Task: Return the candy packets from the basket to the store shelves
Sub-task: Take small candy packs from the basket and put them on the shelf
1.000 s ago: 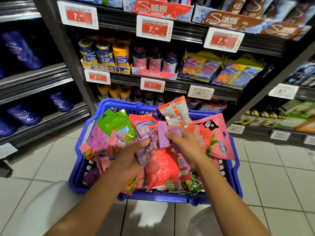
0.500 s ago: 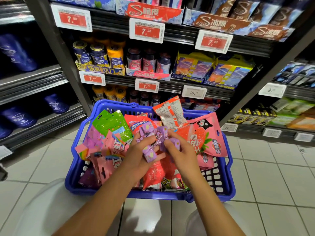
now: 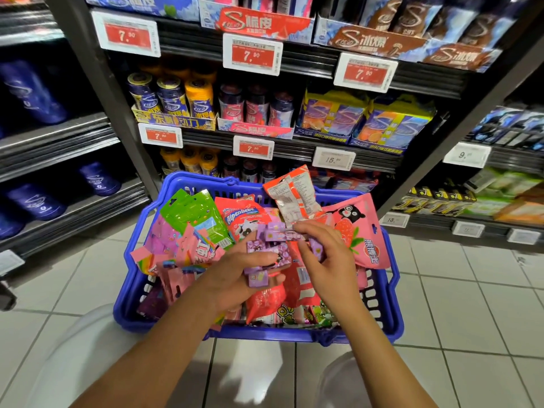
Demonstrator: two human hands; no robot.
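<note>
hands: small purple candy packets [image 3: 266,250] are gripped in left hand [image 3: 235,278], more pinched in right hand [image 3: 325,254], held over basket | blue basket [image 3: 388,293]: heaped with packets, none seen shelved | store shelves [image 3: 294,148]: behind basket, stocked | progress: judged early, nearly all left

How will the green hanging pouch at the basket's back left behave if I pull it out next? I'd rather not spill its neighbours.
The green pouch looks thin and flat, so probably light and floppy. Its glossy film may be slippery. It leans on the pink packets in the blue basket, so those could shift.
</note>
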